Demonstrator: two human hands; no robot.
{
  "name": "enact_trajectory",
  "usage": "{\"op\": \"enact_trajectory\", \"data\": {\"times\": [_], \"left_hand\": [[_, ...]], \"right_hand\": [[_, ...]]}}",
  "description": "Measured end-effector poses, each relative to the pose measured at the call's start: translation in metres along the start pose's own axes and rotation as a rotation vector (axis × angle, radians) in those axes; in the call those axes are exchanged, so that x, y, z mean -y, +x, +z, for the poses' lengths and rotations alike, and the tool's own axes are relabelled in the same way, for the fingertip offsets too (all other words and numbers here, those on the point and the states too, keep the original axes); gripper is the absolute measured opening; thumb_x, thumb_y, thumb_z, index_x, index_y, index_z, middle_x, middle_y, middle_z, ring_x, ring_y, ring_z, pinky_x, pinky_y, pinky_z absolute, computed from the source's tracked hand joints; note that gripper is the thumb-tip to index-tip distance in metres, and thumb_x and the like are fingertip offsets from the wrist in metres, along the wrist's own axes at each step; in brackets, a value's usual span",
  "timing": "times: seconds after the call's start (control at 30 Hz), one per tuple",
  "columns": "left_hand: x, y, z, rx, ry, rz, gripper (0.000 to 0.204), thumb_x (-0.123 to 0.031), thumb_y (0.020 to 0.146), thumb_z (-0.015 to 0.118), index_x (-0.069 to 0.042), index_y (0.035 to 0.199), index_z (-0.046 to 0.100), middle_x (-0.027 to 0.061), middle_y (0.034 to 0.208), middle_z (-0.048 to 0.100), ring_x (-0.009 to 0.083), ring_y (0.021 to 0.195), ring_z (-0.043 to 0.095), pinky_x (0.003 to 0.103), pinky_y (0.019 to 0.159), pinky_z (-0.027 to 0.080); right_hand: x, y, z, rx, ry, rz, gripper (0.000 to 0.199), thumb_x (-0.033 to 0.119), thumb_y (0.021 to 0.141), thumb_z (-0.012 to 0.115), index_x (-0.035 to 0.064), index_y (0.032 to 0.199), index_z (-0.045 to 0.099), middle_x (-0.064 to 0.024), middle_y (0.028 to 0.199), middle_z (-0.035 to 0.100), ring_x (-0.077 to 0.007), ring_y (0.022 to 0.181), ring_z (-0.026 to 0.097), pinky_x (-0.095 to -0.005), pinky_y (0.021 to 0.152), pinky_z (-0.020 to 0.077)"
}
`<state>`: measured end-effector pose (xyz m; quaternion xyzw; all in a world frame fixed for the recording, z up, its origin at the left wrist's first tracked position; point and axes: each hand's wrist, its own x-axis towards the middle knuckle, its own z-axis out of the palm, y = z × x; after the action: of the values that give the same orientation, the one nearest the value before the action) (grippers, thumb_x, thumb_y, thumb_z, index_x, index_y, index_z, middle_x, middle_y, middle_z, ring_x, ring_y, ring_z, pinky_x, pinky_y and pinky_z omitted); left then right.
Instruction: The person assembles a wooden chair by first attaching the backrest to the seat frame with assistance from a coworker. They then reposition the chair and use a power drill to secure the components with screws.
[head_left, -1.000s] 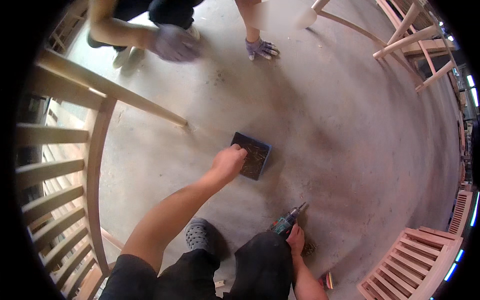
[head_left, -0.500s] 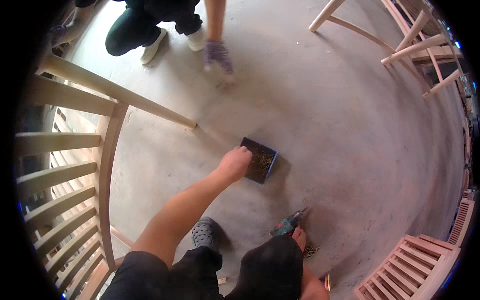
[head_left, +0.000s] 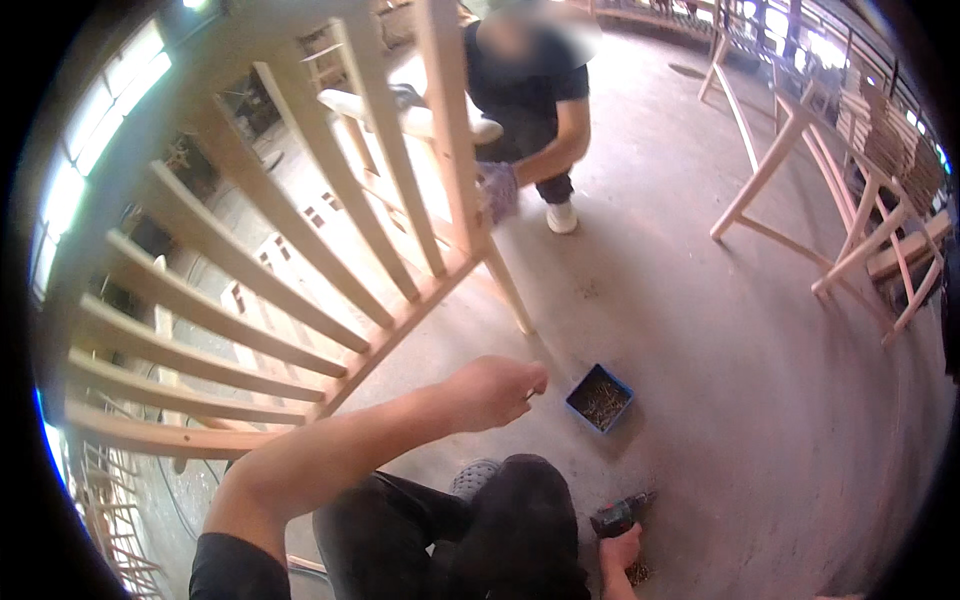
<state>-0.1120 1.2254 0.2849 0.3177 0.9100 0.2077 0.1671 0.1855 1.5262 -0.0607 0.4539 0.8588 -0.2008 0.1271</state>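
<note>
My left hand (head_left: 496, 392) is closed in a pinch above the floor, between the chair and a blue box. A small bright bit shows at its fingertips, apparently a screw like those in the box. Just right of that hand, the shallow blue box (head_left: 571, 403) sits on the floor with many small screws (head_left: 602, 408) inside. Low on the right, my right hand (head_left: 621, 548) grips a dark cordless drill (head_left: 612, 518), its bit pointing right. The slatted wooden chair (head_left: 405, 312) stands at left, partly behind my left arm.
Across from me a co-worker (head_left: 530, 85) crouches, a gloved hand (head_left: 497, 190) at the chair's upright. More screws (head_left: 637, 573) lie in a pile beside my right hand. An unfinished wooden chair frame (head_left: 790, 150) stands at far right.
My left hand has come out of the box and moved left toward the chair. The view has tilted up. The co-worker's gloved hand has gone from near the floor to the chair.
</note>
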Motion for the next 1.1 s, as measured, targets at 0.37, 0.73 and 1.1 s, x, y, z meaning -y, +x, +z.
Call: {"op": "enact_trajectory", "data": {"times": [0.37, 0.73, 1.1], "left_hand": [[-0.026, -0.103, -0.005, -0.516, -1.421, -0.376, 0.020, -0.006, 0.091, 0.072, -0.001, 0.110, 0.065, 0.0133, 0.101, 0.073, 0.0232, 0.093, 0.072, 0.034, 0.083, 0.061], [-0.046, -0.100, -0.007, -0.880, -1.775, -0.322, 0.012, -0.007, 0.097, 0.064, -0.001, 0.108, 0.065, 0.0144, 0.099, 0.073, 0.0268, 0.095, 0.073, 0.033, 0.081, 0.063], [-0.017, -0.064, 0.005, -0.805, -1.549, -0.338, 0.019, -0.002, 0.098, 0.060, 0.002, 0.116, 0.058, 0.0171, 0.105, 0.071, 0.0281, 0.102, 0.070, 0.038, 0.095, 0.057]], "right_hand": [[0.153, -0.012, -0.170, 0.759, 1.261, -0.874, 0.030, 0.004, 0.082, 0.069, 0.0025, 0.112, 0.066, -0.0070, 0.108, 0.069, -0.0183, 0.094, 0.066, -0.0331, 0.080, 0.0537], [0.240, -0.130, -0.201, 1.123, 1.464, -0.798, 0.014, 0.007, 0.092, 0.073, 0.0038, 0.103, 0.066, -0.0045, 0.089, 0.067, -0.0148, 0.072, 0.064, -0.0312, 0.062, 0.0535], [0.271, -0.102, -0.186, 1.238, 1.439, -0.592, 0.016, 0.008, 0.088, 0.073, 0.0029, 0.097, 0.062, -0.0075, 0.077, 0.063, -0.0181, 0.068, 0.063, -0.0330, 0.062, 0.0512]]}}
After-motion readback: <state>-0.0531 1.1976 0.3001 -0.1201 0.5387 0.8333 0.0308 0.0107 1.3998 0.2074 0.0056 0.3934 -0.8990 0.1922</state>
